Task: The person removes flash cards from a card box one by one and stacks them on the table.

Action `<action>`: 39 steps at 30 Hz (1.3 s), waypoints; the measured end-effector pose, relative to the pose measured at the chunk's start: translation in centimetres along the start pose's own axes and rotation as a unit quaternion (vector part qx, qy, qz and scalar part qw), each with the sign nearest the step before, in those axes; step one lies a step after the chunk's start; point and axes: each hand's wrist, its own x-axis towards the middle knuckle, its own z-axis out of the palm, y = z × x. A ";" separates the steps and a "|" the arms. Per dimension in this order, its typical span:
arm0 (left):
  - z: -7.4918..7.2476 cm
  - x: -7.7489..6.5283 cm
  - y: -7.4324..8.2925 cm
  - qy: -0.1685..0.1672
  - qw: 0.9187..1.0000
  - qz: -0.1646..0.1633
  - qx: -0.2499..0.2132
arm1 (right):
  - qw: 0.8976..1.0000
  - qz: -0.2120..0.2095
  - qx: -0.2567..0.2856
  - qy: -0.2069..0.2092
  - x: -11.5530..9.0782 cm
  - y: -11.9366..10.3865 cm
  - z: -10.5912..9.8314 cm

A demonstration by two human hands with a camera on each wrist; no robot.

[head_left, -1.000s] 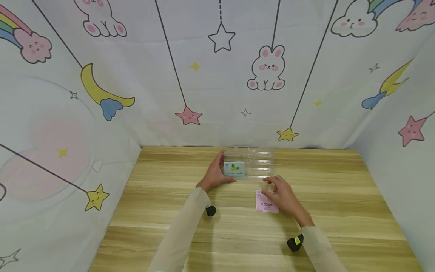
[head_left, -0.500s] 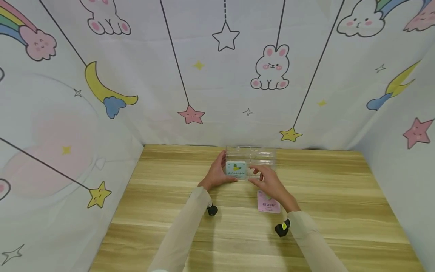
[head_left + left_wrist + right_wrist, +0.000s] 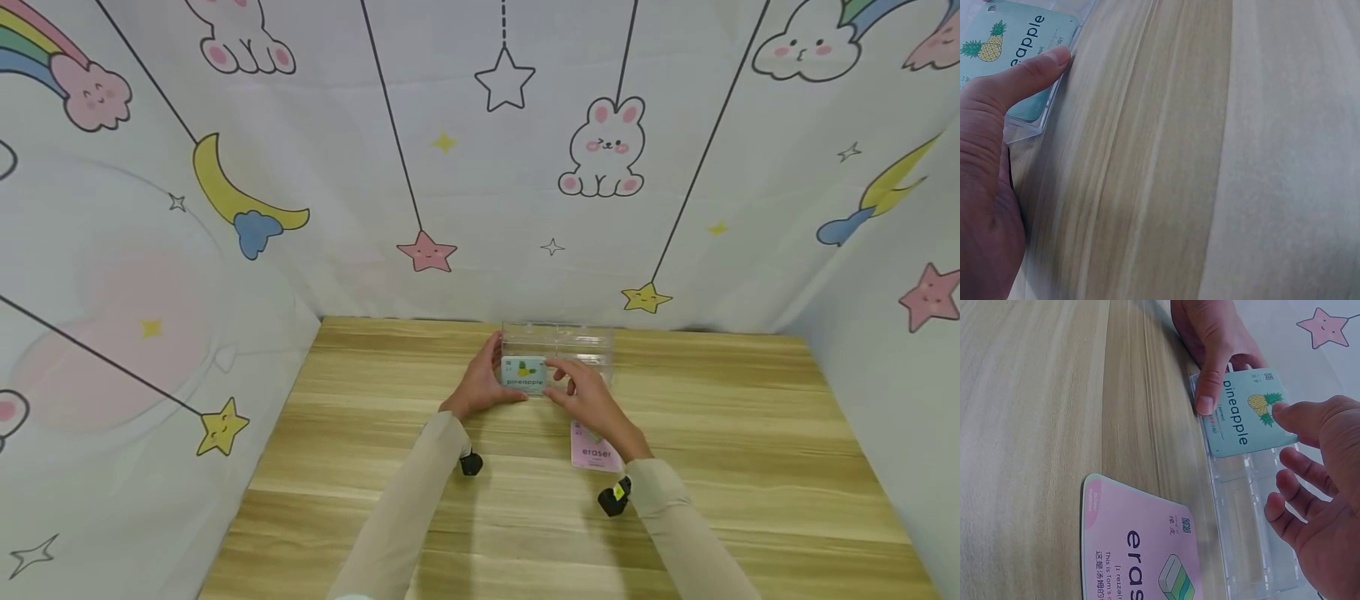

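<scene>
A clear plastic box (image 3: 577,336) with compartments stands at the back of the table. On the left part of its front sits a light-green flashcard (image 3: 524,374) printed "pineapple"; how deep it sits is hard to tell. My left hand (image 3: 477,385) grips the box from the left, its thumb over the front edge and on the card, fingers partly hidden behind the box. My right hand (image 3: 592,406) is at the card's right side. One fingertip (image 3: 1285,412) touches the card there, while the other fingers curl loosely over the box.
A pink flashcard (image 3: 596,450) printed "eraser" lies on the wooden table (image 3: 510,517) in front of the box, partly under my right wrist. Behind the box hangs a white cloth (image 3: 495,183) with cartoon prints. Black wrist cameras sit at both cuffs.
My right hand has left the pink eraser card and moved left and away to the pineapple card's right edge. The left hand still holds the box. The view has shifted slightly.
</scene>
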 end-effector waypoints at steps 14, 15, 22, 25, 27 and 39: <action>0.0 -0.1 0.2 0.000 1.000 0.006 0.007 | 1.000 0.010 0.007 0.002 -0.1 -0.2 0.2; 0.0 -0.1 0.2 0.000 1.000 0.004 0.006 | 1.000 0.009 0.007 0.003 -0.1 -0.2 0.2; -0.1 -0.3 0.3 -0.001 1.000 0.014 -0.002 | 1.000 0.010 0.013 0.012 -0.1 -0.3 0.2; -0.1 -0.3 0.3 -0.001 1.000 0.015 -0.002 | 1.000 0.013 0.021 0.017 -0.1 -0.4 0.3; 0.0 -0.3 0.2 -0.001 1.000 0.018 -0.003 | 0.999 0.015 0.029 0.018 -0.1 -0.4 0.4; 0.1 -0.3 -0.1 -0.003 1.000 0.015 0.001 | 0.998 0.009 0.053 0.011 0.3 -0.6 1.2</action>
